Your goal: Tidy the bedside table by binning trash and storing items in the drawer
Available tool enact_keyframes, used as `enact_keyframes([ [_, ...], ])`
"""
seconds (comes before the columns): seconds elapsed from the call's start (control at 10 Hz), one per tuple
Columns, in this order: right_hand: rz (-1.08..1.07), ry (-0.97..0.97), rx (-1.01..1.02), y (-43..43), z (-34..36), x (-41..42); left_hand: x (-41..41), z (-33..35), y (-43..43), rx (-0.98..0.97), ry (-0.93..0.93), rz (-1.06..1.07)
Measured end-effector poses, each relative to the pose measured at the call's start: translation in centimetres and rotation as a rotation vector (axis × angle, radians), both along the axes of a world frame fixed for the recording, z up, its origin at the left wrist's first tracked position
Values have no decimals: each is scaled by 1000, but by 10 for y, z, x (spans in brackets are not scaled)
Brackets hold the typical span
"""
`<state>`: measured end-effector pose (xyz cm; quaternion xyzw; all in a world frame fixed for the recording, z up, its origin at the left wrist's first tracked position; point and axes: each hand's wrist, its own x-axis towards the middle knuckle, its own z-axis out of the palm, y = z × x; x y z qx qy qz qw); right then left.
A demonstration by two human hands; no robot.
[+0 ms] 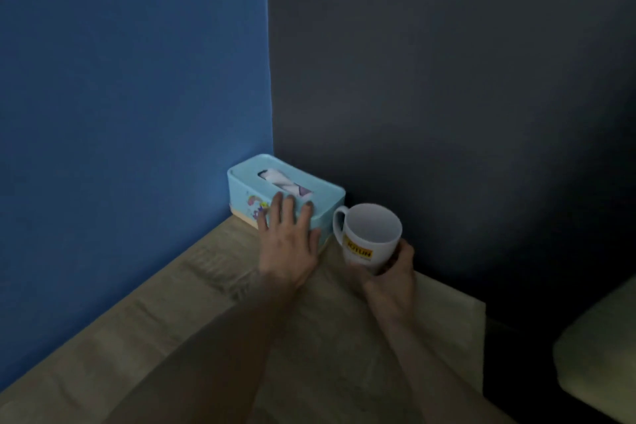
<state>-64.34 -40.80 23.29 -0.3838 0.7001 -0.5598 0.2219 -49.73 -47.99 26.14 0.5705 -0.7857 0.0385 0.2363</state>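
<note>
A light blue tissue box [247, 182] with a cartoon print stands in the far corner of the wooden bedside table [192, 303], a white tissue poking from its slot. My left hand [289, 237] lies flat against the box's front side, fingers straight. Just right of the box is a white mug [371, 234] with a yellow label, empty inside, its handle facing the box. My right hand [392, 268] grips the mug from below and from the right. Whether the mug rests on the table or is lifted is unclear.
A blue wall [137, 79] borders the table on the left and a dark grey wall [447, 79] at the back. The table's right edge [483, 320] drops into a dark gap. A pale cushion or mattress corner [599, 354] lies at the lower right.
</note>
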Motion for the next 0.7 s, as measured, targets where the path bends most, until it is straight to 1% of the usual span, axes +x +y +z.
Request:
enact_keyframes([
  [0.1,-23,-31,88,4,5,3,7,-11,4,17,45,-67],
  [0.2,-14,-39,151,6,10,4,14,-6,1,18,85,-130],
  [0.3,-56,11,250,25,14,11,29,0,7,56,118,-190],
  [0.4,-112,46,346,44,19,19,43,-1,25,162,186,-163],
  [0.5,-123,124,417,70,17,26,64,-24,70,338,111,-197],
  [0.6,-80,216,441,80,14,29,75,-37,82,368,-3,-268],
  [0.7,-14,376,449,88,4,39,77,-43,82,363,-92,-291],
])
